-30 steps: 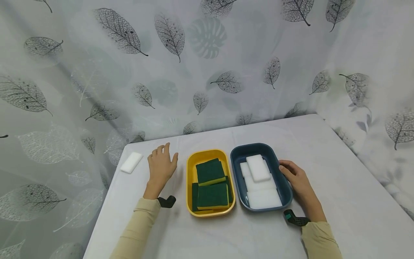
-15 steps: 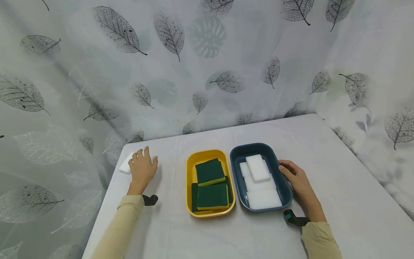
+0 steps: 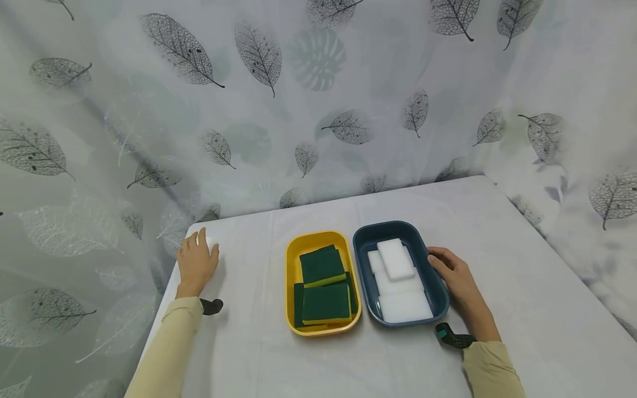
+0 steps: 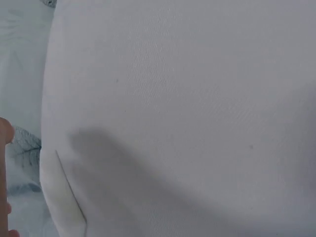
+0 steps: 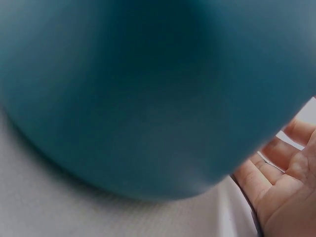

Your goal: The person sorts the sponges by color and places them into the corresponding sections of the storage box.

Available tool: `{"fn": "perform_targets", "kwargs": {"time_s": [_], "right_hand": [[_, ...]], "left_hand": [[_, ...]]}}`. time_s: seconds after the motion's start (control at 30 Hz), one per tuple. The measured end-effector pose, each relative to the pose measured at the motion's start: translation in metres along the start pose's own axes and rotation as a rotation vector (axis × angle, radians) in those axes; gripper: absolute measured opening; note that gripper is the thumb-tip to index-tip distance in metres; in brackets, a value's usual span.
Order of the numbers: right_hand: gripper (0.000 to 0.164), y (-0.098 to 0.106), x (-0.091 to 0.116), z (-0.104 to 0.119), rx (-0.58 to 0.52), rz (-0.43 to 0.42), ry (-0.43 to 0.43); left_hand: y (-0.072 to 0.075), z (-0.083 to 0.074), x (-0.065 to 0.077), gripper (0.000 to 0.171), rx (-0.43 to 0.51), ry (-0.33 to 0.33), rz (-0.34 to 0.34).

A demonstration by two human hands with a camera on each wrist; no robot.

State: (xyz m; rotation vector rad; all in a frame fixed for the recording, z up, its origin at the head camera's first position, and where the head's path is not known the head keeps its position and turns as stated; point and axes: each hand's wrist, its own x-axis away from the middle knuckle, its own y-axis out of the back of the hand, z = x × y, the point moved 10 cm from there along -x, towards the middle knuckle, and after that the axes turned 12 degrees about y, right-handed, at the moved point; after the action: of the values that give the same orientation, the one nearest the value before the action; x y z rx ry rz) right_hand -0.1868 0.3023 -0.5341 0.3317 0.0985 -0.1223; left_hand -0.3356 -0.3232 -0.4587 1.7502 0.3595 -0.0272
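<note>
My left hand (image 3: 195,264) is over the far left corner of the table, fingers spread and relaxed, holding nothing. Beneath it lies a white sponge (image 4: 61,195), mostly hidden by the hand in the head view. Resting against the right outer side of the blue tray (image 3: 440,287) is my right hand (image 3: 458,282), its fingers loosely extended along the wall. In the right wrist view the tray's side (image 5: 148,123) fills most of the picture and its fingers (image 5: 281,153) show at the right. Several white sponges (image 3: 398,282) lie in that tray, one on top of the others.
Left of the blue tray stands a yellow tray (image 3: 291,265) with several green and yellow scouring sponges (image 3: 325,303). Both trays are on a white-covered table (image 3: 278,365). A leaf-patterned curtain (image 3: 318,110) hangs behind it and along its sides.
My left hand has moved left, from beside the yellow tray to above the lone white sponge, covering it. My right hand and both trays have stayed put.
</note>
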Motion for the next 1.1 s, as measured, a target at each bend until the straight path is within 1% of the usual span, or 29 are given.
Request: {"fn": "perform_targets", "kwargs": {"time_s": [0.07,0.1,0.27,0.3,0.37,0.5,0.67,0.77,0.87,1.1], "right_hand": [[0.058,0.0,0.0,0.0,-0.001,-0.001,0.003],[0.058,0.0,0.0,0.0,-0.001,0.0,0.005],[0.056,0.001,0.0,0.002,0.016,-0.007,0.016],[0.056,0.001,0.0,0.002,0.02,-0.009,0.02],[0.055,0.002,0.0,0.004,0.024,-0.013,0.026],[0.057,0.001,0.0,0.004,0.015,-0.012,0.024],[0.056,0.001,0.001,0.002,0.013,-0.008,0.011],[0.056,0.001,0.0,0.0,0.014,-0.007,0.006],[0.057,0.001,0.0,-0.002,0.017,-0.004,0.002],[0.057,0.002,-0.001,-0.001,0.021,-0.005,0.002]], "left_hand": [[-0.002,0.01,-0.002,0.069,-0.007,0.029,0.018],[-0.003,0.015,-0.003,0.071,-0.012,0.054,0.035],[-0.016,0.043,-0.003,0.084,-0.003,0.201,0.167],[-0.019,0.047,-0.002,0.085,-0.004,0.222,0.19],[-0.023,0.053,0.0,0.088,0.0,0.245,0.216],[-0.025,0.06,0.006,0.089,-0.003,0.262,0.225],[-0.027,0.065,0.013,0.087,-0.012,0.282,0.244],[-0.03,0.065,0.014,0.086,-0.02,0.281,0.261],[-0.032,0.066,0.014,0.083,-0.03,0.283,0.264],[-0.034,0.069,0.012,0.073,-0.055,0.295,0.24]]}}
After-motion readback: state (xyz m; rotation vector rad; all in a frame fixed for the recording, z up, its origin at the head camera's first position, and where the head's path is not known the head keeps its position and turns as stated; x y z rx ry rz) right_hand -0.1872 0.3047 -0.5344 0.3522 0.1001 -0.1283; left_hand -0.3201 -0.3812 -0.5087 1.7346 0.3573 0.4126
